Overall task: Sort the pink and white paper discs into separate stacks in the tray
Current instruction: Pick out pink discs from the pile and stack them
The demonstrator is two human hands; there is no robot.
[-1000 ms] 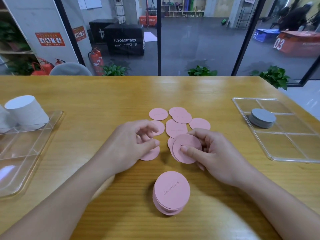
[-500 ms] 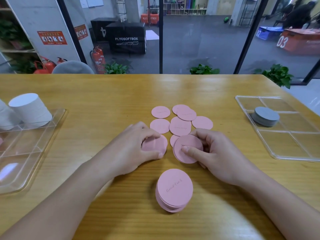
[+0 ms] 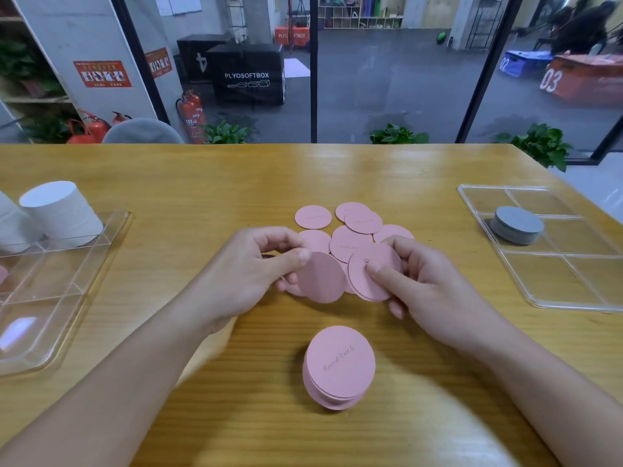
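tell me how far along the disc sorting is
Done: white stack stands in the left tray. In hand: left hand and right hand each hold pink discs. Left: loose pink discs and the near pink stack lie on the table, not in a tray.

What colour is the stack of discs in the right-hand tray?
Grey. The stack of discs sits in the clear right tray, seen in the head view.

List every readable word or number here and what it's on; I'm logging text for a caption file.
"Good luck": top of the near pink disc stack.
"PLYOSOFTBOX": black box.
"03": orange box.
"02": blue box.
Loose pink discs, red wall signs and the orange crate: too blurred to read.
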